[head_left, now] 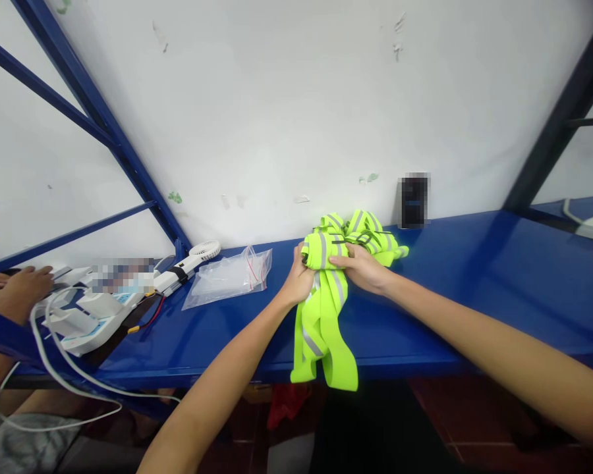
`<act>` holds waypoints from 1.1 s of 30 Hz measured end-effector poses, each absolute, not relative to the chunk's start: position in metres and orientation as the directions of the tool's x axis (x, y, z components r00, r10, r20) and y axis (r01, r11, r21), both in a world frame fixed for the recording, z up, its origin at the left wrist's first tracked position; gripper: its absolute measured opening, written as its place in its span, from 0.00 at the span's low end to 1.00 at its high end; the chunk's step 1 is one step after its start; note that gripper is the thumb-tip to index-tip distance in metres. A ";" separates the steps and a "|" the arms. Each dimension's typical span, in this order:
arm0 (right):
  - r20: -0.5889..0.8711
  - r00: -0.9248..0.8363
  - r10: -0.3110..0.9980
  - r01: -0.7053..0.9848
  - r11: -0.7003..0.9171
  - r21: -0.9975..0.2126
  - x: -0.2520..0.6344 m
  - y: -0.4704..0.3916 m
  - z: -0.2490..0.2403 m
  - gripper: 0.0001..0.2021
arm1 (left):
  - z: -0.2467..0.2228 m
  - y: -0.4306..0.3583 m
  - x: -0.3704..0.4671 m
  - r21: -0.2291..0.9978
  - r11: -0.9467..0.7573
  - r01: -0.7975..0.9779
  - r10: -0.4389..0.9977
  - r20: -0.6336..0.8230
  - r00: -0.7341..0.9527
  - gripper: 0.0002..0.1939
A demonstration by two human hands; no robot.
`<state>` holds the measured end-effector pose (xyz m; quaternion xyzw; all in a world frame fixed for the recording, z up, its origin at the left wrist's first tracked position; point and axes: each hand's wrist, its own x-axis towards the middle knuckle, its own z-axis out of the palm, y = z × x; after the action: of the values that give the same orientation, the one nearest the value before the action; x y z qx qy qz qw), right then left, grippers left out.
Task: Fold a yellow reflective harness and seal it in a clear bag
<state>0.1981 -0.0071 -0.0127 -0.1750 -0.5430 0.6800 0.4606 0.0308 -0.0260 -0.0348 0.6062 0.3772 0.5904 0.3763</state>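
Note:
Between my hands is a folded bundle of neon yellow-green reflective strap [321, 251] with grey stripes. My left hand [298, 280] is closed around its left end. On the right end, my right hand [363, 266] grips with the thumb on top of the bundle. Loose strap ends [338, 355] hang down over the front edge of the blue table. Right behind the bundle lies a pile of more reflective straps [370, 230] with black pieces among them. The fingers under the bundle are hidden.
Clear zip bags [232, 276] lie on the blue table [474, 283] to the left, beside a white handheld fan [205, 250]. A dark blurred device [414, 201] leans on the wall. Farther left are a power strip [99, 322], white cables and another person's hand [24, 293].

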 end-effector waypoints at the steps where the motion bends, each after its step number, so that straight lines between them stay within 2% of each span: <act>1: 0.273 -0.491 0.827 -0.448 0.029 -0.893 0.199 -0.006 -0.012 0.22 | -0.033 -0.028 0.030 0.882 -0.463 0.087 0.887 0.460 0.046 0.27; 4: 0.285 -0.405 0.869 -0.465 0.072 -0.882 0.202 -0.002 -0.012 0.21 | -0.027 -0.036 0.032 0.873 -0.455 0.176 0.888 0.430 0.160 0.32; 9: 0.324 -0.350 0.879 -0.451 0.145 -0.881 0.199 0.002 -0.020 0.23 | -0.024 -0.036 0.039 0.914 -0.358 0.190 0.919 0.308 0.247 0.36; 14: 0.358 -0.361 0.861 -0.430 0.186 -0.883 0.194 0.000 -0.022 0.21 | -0.029 -0.027 0.036 0.973 -0.205 0.108 0.949 0.170 0.266 0.30; 18: 0.331 -0.337 0.882 -0.436 0.166 -0.885 0.197 0.001 -0.022 0.21 | -0.028 -0.029 0.036 0.998 -0.039 0.052 0.933 0.018 0.359 0.27; 23: 0.305 -0.348 0.886 -0.452 0.127 -0.883 0.198 -0.002 -0.017 0.20 | -0.024 -0.033 0.034 0.997 0.077 -0.019 0.909 -0.062 0.413 0.22; 27: 0.260 -0.343 0.903 -0.450 0.085 -0.889 0.197 -0.007 -0.011 0.21 | -0.021 -0.033 0.031 0.989 0.148 -0.007 0.892 -0.130 0.433 0.17; 28: 0.262 -0.336 0.904 -0.449 0.091 -0.889 0.197 -0.007 -0.011 0.22 | -0.021 -0.034 0.031 0.993 0.120 0.022 0.897 -0.118 0.426 0.17; 30: 0.287 -0.307 0.907 -0.441 0.131 -0.888 0.197 -0.005 -0.014 0.22 | -0.019 -0.034 0.032 0.987 -0.047 0.152 0.937 -0.009 0.350 0.19; 31: 0.305 -0.281 0.910 -0.431 0.164 -0.887 0.197 -0.003 -0.016 0.22 | -0.018 -0.035 0.033 0.951 -0.165 0.260 0.957 0.091 0.274 0.21; 33: 0.344 -0.209 0.915 -0.399 0.241 -0.885 0.198 0.001 -0.020 0.23 | -0.016 -0.038 0.035 0.776 -0.350 0.524 0.932 0.346 0.110 0.24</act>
<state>0.1980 0.0008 -0.0195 -0.2423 -0.5328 0.5664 0.5802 0.0352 -0.0377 -0.0157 0.7048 0.5165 0.4222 0.2412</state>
